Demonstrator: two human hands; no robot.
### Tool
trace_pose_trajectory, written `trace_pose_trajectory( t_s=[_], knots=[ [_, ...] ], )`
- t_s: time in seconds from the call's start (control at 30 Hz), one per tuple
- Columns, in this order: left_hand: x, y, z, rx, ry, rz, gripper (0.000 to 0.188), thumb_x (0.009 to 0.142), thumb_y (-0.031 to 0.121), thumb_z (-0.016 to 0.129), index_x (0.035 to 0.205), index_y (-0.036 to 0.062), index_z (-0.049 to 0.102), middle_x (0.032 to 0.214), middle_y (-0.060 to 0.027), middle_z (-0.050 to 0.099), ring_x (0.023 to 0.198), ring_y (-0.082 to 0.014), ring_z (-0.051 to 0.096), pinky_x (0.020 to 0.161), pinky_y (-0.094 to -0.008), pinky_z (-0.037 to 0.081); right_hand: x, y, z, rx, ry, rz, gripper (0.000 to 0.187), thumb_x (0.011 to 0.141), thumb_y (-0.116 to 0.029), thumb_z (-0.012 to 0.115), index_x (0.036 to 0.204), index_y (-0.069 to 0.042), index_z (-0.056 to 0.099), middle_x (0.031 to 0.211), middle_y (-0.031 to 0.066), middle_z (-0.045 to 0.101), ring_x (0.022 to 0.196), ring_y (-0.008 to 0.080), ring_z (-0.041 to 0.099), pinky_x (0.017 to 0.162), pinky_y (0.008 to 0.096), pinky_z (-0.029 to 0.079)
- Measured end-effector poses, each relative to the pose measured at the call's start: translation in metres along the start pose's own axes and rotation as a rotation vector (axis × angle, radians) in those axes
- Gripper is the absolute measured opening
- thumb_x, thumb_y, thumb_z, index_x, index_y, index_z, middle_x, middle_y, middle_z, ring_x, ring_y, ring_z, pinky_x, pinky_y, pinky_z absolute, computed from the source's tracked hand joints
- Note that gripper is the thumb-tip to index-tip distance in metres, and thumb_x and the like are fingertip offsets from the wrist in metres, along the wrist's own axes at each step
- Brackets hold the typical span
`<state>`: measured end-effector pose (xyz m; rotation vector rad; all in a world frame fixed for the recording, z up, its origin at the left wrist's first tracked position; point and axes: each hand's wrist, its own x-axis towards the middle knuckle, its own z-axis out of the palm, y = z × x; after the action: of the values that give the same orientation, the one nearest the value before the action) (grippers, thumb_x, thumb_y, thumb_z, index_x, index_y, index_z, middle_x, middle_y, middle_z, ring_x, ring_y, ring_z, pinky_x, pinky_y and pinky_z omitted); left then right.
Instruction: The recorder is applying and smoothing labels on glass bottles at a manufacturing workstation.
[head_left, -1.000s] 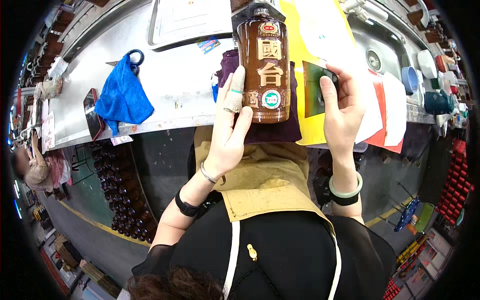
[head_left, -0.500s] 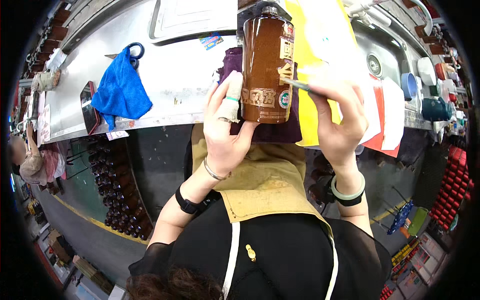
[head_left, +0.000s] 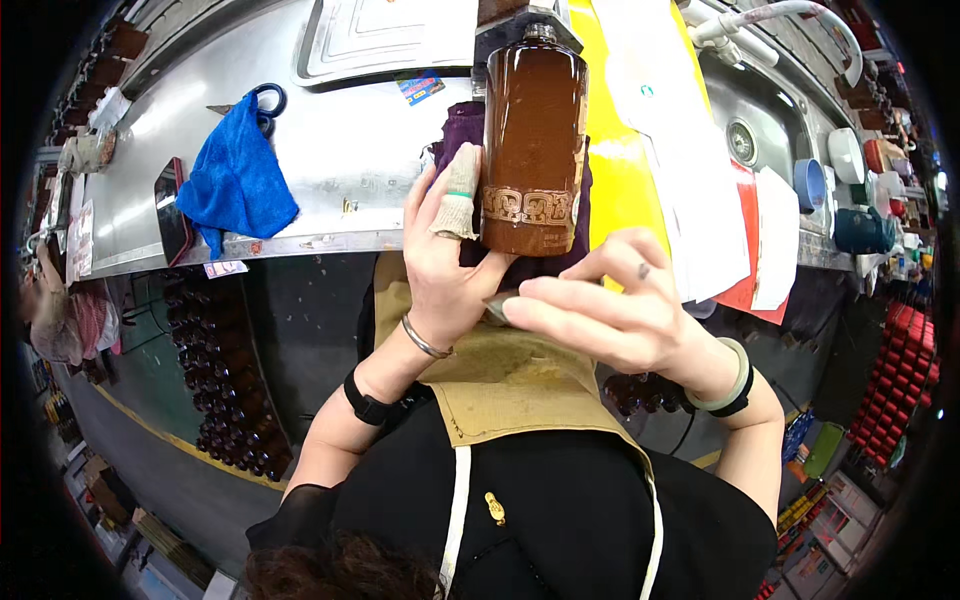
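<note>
A brown glossy bottle lies on a dark purple cloth, its neck pointing away and a raised patterned band near its base. My left hand grips its left side, with the thumb at the base; a cut fabric finger cover is on one finger. In front of the base, my right hand is closed around a thin dark tool with a flat tip, like a small knife. That tip is close to my left thumb; the handle is mostly hidden by my fingers.
On the metal worktop to the left are a blue cloth, scissors and a phone. A white tray stands behind. Yellow and white sheets lie right of the bottle, beside a sink.
The bottle has turned, so its raised lettering and round green mark no longer face up. My right hand has moved from the bottle's right side toward me and leftward, bringing the tool near my left thumb.
</note>
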<state>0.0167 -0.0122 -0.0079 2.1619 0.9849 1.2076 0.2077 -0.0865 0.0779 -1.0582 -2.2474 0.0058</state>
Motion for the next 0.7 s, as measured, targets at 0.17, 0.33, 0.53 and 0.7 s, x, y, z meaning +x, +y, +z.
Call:
trace_pose_trajectory(
  t_s=[0.17, 0.33, 0.53, 0.7],
  knots=[
    [0.004, 0.004, -0.008, 0.023, 0.013, 0.031, 0.075, 0.071, 0.011, 0.087, 0.140, -0.0030, 0.062, 0.144, -0.0180, 0.064, 0.131, -0.0358, 0.060, 0.117, -0.0510, 0.040, -0.008, 0.023, 0.012, -0.132, 0.103, 0.061, 0.045, 0.067, -0.012, 0.074, 0.111, -0.019, 0.081, 0.110, -0.0047, 0.074, 0.082, 0.0141, 0.060, 0.077, 0.0321, 0.046],
    [-0.002, 0.005, 0.004, -0.133, 0.076, -0.119, 0.088, 0.070, 0.017, 0.091, 0.149, -0.0003, 0.055, 0.147, -0.0157, 0.061, 0.135, -0.0353, 0.054, 0.116, -0.0457, 0.041, 0.007, 0.019, 0.000, -0.046, 0.071, 0.046, 0.039, 0.072, -0.012, 0.075, 0.110, -0.014, 0.080, 0.102, -0.0039, 0.074, 0.076, 0.0131, 0.056, 0.071, 0.0296, 0.046],
    [0.001, 0.000, 0.002, -0.183, 0.019, -0.087, 0.099, 0.069, 0.014, 0.092, 0.155, -0.0009, 0.046, 0.148, -0.0145, 0.062, 0.133, -0.0344, 0.055, 0.114, -0.0455, 0.040, 0.003, 0.003, 0.003, 0.088, -0.095, -0.064, 0.041, 0.070, -0.010, 0.076, 0.111, -0.014, 0.081, 0.103, -0.0035, 0.076, 0.076, 0.0130, 0.056, 0.074, 0.0273, 0.045],
    [-0.004, -0.008, -0.003, -0.140, -0.101, -0.137, 0.104, 0.068, 0.010, 0.093, 0.157, -0.0032, 0.042, 0.150, -0.0163, 0.059, 0.133, -0.0371, 0.056, 0.116, -0.0463, 0.041, 0.037, 0.064, 0.009, 0.271, 0.264, 0.447, 0.027, 0.083, 0.001, 0.077, 0.108, -0.009, 0.076, 0.095, 0.0032, 0.074, 0.081, 0.0244, 0.062, 0.077, 0.0360, 0.045]
  ],
)
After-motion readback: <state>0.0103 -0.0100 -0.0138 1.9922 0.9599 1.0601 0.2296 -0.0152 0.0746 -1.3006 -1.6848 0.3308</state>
